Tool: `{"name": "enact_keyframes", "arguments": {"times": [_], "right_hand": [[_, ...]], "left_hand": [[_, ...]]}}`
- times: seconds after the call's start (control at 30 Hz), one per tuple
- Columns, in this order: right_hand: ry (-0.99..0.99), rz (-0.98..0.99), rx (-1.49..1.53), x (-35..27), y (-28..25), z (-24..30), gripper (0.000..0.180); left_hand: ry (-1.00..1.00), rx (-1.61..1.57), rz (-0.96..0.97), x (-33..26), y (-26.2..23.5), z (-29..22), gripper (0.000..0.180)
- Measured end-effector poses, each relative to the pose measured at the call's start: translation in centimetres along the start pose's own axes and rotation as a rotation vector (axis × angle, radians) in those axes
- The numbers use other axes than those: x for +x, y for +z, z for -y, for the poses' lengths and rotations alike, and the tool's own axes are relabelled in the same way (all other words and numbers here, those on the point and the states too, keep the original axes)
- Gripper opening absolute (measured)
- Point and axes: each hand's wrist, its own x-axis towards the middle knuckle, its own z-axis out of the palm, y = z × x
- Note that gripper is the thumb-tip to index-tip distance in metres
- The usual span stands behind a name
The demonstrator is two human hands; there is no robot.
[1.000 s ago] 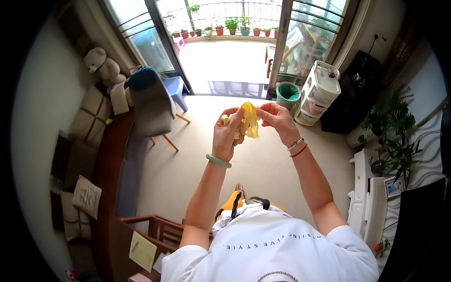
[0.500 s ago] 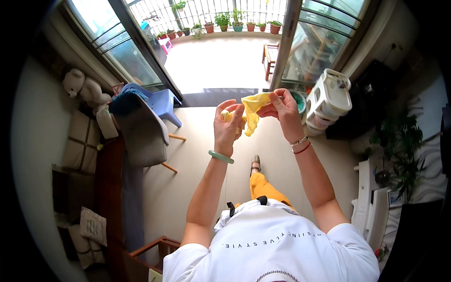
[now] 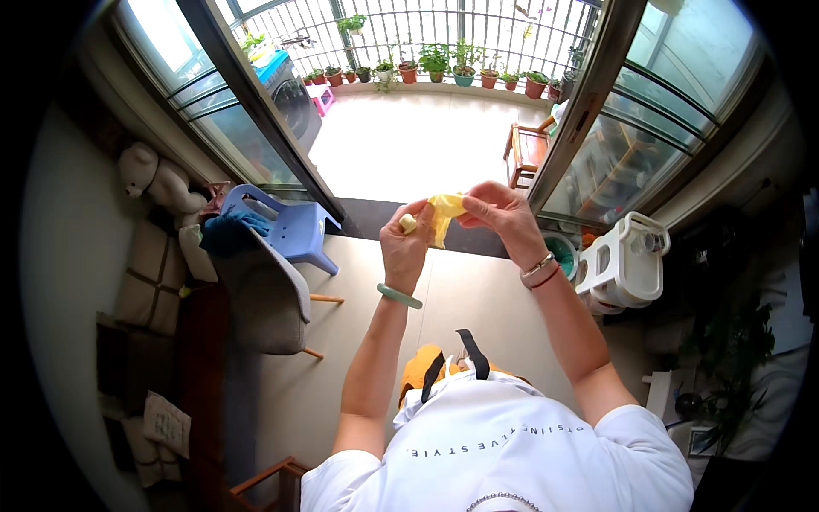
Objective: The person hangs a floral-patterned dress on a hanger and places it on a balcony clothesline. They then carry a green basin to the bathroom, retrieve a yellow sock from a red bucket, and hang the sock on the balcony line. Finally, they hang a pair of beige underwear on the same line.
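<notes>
A thin, limp yellow piece (image 3: 438,224), soft and crumpled, is stretched between my two hands in front of me. Its lower part dangles loose; its exact kind is unclear. My left hand (image 3: 404,247), a green bangle at its wrist, is closed on the left end. A small cream-coloured rounded lump (image 3: 408,224) shows among these same fingers. My right hand (image 3: 505,224) pinches the other end between thumb and fingers, with bracelets on the wrist. Both hands are raised, apart from any furniture.
A sliding-door threshold (image 3: 384,220) lies ahead, leading to a balcony with potted plants (image 3: 435,61) and a wooden stool (image 3: 527,149). At left stand a blue plastic chair (image 3: 299,229) and a grey chair (image 3: 264,299); at right, a white plastic rack (image 3: 627,260) beside a green bin (image 3: 560,250).
I have come closer to the doorway, and more of the balcony shows. My hands have drawn nearer each other on the yellow piece. The cream lump has come into sight.
</notes>
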Motion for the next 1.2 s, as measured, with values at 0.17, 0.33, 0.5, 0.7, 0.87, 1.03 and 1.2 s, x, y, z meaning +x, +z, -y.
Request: {"name": "enact_keyframes", "arguments": {"times": [0.17, 0.33, 0.5, 0.7, 0.87, 1.03, 1.2], "right_hand": [[-0.163, -0.049, -0.271, 8.8, -2.7, -0.3, 0.022], [-0.181, -0.058, -0.091, 17.6, -2.8, -0.3, 0.028], [-0.150, -0.160, -0.025, 25.7, -2.9, -0.8, 0.027], [-0.266, -0.307, -0.248, 33.7, -1.6, -0.4, 0.023], [-0.226, -0.359, -0.419, 38.4, -3.5, -0.7, 0.026], [0.048, -0.174, -0.126, 42.7, -4.8, -2.3, 0.033], [0.153, 0.017, -0.131, 48.5, -5.8, -4.2, 0.027]], "left_hand": [[-0.021, 0.009, -0.034, 7.6, -1.6, 0.7, 0.019], [-0.065, -0.136, 0.018, 16.7, -2.1, 0.2, 0.023], [-0.020, -0.076, 0.161, 26.2, -2.9, -0.1, 0.044], [0.081, -0.032, 0.227, 35.0, -2.8, 1.1, 0.031], [0.031, -0.080, 0.154, 40.7, -3.7, 1.3, 0.022], [-0.148, -0.078, 0.188, 45.5, -4.8, 0.5, 0.029], [-0.178, -0.070, 0.156, 49.9, -5.3, 0.8, 0.027]]}}
